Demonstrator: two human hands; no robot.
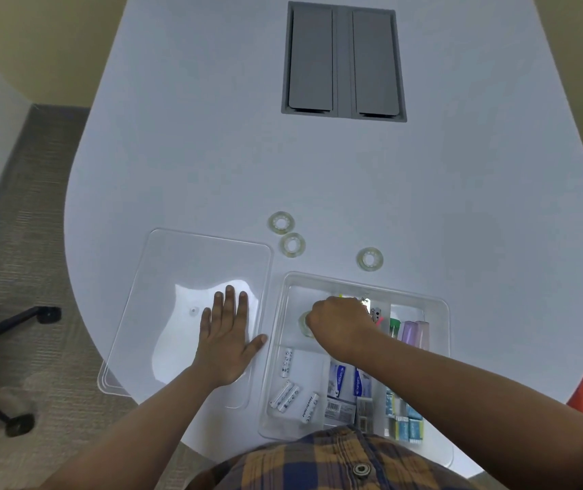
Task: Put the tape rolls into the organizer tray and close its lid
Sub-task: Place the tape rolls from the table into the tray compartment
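The clear organizer tray point(438, 305) sits at the near edge of the white table. Its clear lid point(162, 263) lies flat to the left, and my left hand point(228, 337) rests on it, palm down with fingers spread. My right hand point(339, 325) is inside the tray's far-left compartment, fingers closed on a clear tape roll point(304, 324) that is partly hidden beneath it. Three more tape rolls lie on the table beyond the tray: one point(281, 222), a second point(292, 245) touching it, and a third point(370, 258) to the right.
The tray holds several white batteries point(286, 396), blue-and-white packets point(341, 378), small blue boxes point(405, 415) and pastel tubes point(415, 332). A grey cable hatch point(343, 61) is set in the far table. An office chair base point(7, 348) stands on the floor at the left.
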